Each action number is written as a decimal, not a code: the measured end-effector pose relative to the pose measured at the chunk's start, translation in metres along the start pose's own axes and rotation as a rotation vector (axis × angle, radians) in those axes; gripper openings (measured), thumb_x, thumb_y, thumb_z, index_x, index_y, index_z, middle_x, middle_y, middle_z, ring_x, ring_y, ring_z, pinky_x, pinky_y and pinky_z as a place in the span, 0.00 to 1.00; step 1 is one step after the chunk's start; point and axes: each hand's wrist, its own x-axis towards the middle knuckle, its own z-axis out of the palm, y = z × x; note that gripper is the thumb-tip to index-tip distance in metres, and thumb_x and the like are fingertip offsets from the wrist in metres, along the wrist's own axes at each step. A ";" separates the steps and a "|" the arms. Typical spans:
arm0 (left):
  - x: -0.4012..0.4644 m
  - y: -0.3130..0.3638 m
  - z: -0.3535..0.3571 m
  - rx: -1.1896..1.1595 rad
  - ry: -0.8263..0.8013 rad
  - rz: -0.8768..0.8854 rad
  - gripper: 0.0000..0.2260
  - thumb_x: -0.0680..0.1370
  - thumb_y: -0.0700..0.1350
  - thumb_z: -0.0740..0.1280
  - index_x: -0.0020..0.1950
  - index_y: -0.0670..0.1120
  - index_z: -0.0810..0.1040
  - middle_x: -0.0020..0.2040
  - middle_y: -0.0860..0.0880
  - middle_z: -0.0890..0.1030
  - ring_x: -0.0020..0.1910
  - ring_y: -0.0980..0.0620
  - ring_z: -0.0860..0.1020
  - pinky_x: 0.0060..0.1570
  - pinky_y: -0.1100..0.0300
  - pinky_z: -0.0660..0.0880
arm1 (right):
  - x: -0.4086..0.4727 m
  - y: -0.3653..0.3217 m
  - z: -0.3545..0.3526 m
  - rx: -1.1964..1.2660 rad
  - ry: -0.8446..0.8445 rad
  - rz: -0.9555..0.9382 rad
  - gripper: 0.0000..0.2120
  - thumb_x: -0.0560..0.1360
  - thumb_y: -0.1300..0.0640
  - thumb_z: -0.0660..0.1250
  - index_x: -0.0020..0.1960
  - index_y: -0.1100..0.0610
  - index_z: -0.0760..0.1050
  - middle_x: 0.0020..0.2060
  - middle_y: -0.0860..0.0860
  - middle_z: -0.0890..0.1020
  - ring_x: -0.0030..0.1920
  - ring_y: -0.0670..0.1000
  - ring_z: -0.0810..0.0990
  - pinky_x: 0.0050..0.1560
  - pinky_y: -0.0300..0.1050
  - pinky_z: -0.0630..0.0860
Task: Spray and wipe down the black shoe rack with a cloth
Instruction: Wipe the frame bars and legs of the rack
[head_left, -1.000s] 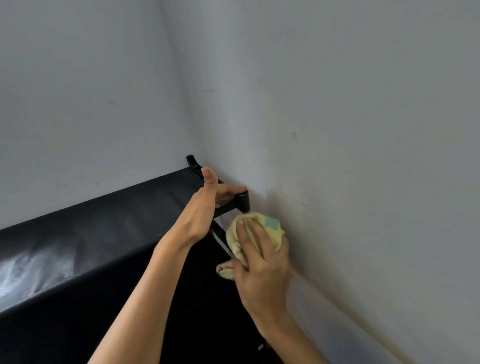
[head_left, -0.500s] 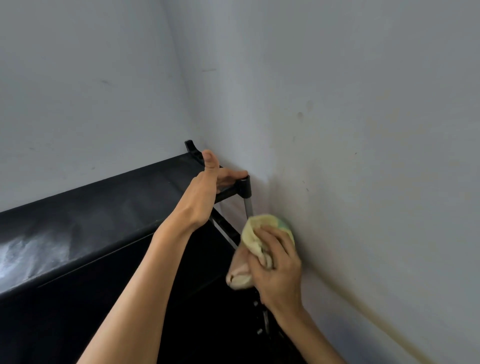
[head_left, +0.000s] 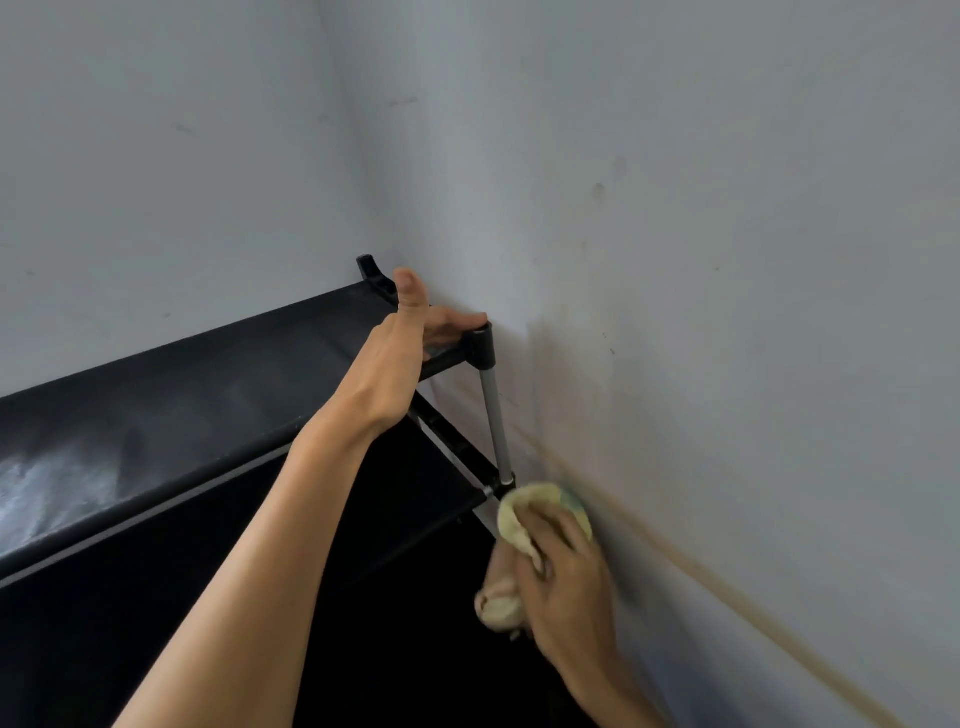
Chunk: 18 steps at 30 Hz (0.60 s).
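Shoe rack (head_left: 171, 395), black and set tight into the corner where two grey walls meet, fills the lower left of the view, its top shelf showing pale dusty or damp streaks toward the left end. The left hand (head_left: 400, 358) grips the end crossbar (head_left: 447, 358) at the top, thumb raised and fingers curled over the bar beside the black corner joint (head_left: 482, 344); this looks like a bracing hold, keeping the light frame from rocking or sliding against the wall while the other hand rubs. The right hand (head_left: 563, 582) holds a bunched yellow cloth (head_left: 524, 519) with a patch of green, fingers curled round it and pressing it at the foot of the silver upright post (head_left: 494, 421), where the post meets the second tier's connector. Bunching the cloth gives a firm pad that can wrap a narrow tube. No spray bottle is in view, so the step in hand seems to be wiping the frame, working down the post close beside the right wall (head_left: 727, 312)
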 end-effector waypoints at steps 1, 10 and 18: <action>0.001 0.000 0.000 -0.002 0.007 -0.009 0.39 0.73 0.65 0.32 0.55 0.56 0.80 0.56 0.53 0.81 0.58 0.59 0.76 0.67 0.58 0.64 | 0.006 -0.007 0.002 0.009 0.023 -0.047 0.19 0.71 0.53 0.61 0.59 0.54 0.80 0.57 0.49 0.80 0.55 0.48 0.76 0.56 0.36 0.71; 0.000 -0.001 0.001 -0.021 0.016 -0.028 0.36 0.77 0.61 0.32 0.55 0.55 0.80 0.56 0.54 0.81 0.58 0.60 0.76 0.69 0.56 0.63 | -0.006 -0.005 0.010 -0.129 -0.257 0.218 0.14 0.75 0.57 0.63 0.59 0.52 0.79 0.59 0.44 0.76 0.54 0.49 0.75 0.51 0.37 0.72; 0.002 -0.001 0.003 -0.016 0.032 -0.019 0.36 0.78 0.59 0.32 0.57 0.54 0.80 0.56 0.53 0.80 0.58 0.58 0.76 0.65 0.63 0.64 | 0.023 -0.016 0.018 -0.310 -0.097 -0.120 0.19 0.70 0.53 0.58 0.57 0.55 0.79 0.58 0.50 0.77 0.47 0.59 0.77 0.37 0.48 0.79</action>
